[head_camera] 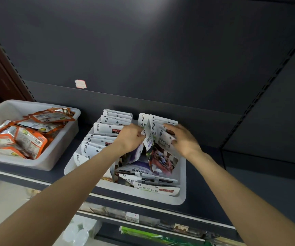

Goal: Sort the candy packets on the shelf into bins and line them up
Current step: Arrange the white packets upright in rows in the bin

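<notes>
While left hand pinches white packet, right hand grips upright pkts, white bin.

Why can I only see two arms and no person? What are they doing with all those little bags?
The camera sits on the person's head, looking down, so you see only their arms. On a dark shelf stand two white bins. The middle bin holds white candy packets standing in rows. The left hand pinches one packet, and the right hand grips the packets beside it. The other bin, on the left, holds orange packets in a loose heap.
</notes>
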